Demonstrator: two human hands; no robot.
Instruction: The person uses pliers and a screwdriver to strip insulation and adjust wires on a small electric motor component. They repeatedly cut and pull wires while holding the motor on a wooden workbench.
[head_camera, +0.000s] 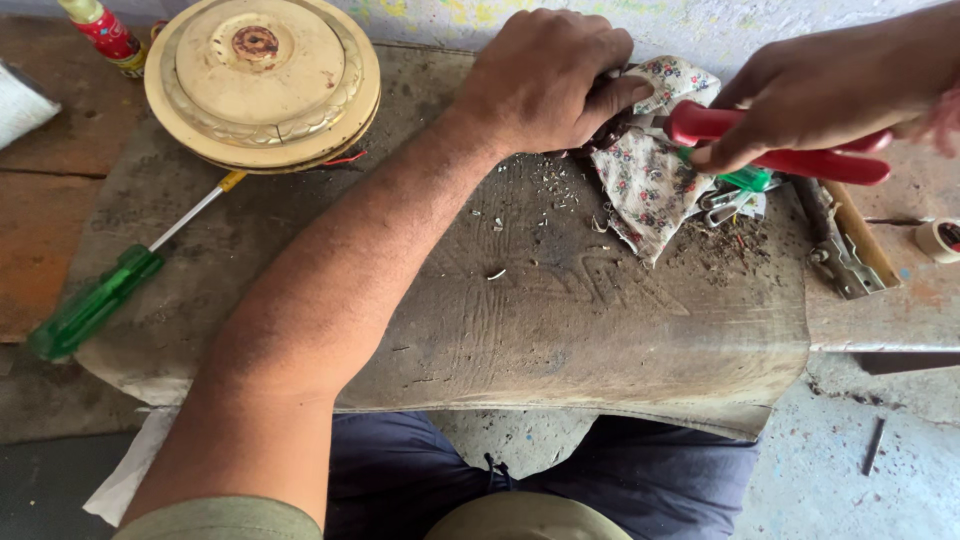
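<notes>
Left hand (545, 80) arched, palm down, pressing the floral cloth (650, 160) onto the tabletop (560, 320). Right hand (830, 90) grip wrapped round red-handled pliers (780, 145). Green screwdriver (100, 300), cream disc (262, 80) lie leftward, well apart.

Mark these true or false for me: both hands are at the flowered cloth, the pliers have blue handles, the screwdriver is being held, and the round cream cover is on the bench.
1. The left hand presses on the flowered cloth. True.
2. The pliers have blue handles. False: they are red, in the right hand.
3. The green-handled screwdriver is held. False: it lies alone at the left.
4. The round cream cover sits on the bench. True.
</notes>
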